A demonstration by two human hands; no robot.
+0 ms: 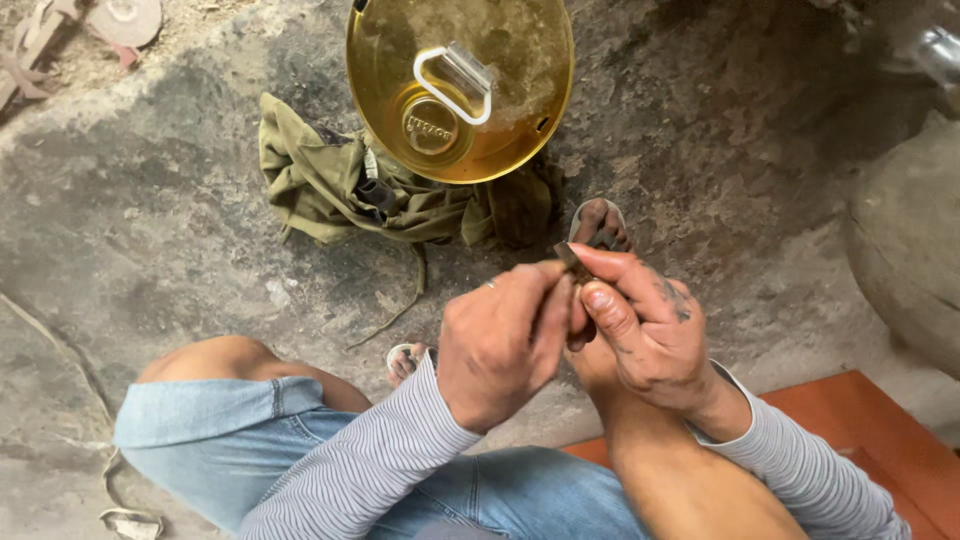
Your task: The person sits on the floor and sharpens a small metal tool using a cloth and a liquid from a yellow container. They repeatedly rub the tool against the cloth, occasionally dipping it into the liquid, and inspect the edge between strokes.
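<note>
My left hand and my right hand meet in front of my knees. Both pinch a small dark brown piece at the fingertips. The right thumb and forefinger grip its upper end. The left fingers close on its lower end, where it looks like a thin stick. Most of the piece is hidden by the fingers. Both wrists wear grey striped sleeves.
A round gold-coloured metal can with a white handle stands on the dirty concrete floor ahead. An olive cloth lies crumpled beside it. My sandalled foot is below the can. An orange-red board lies at lower right, a grey rounded object at right.
</note>
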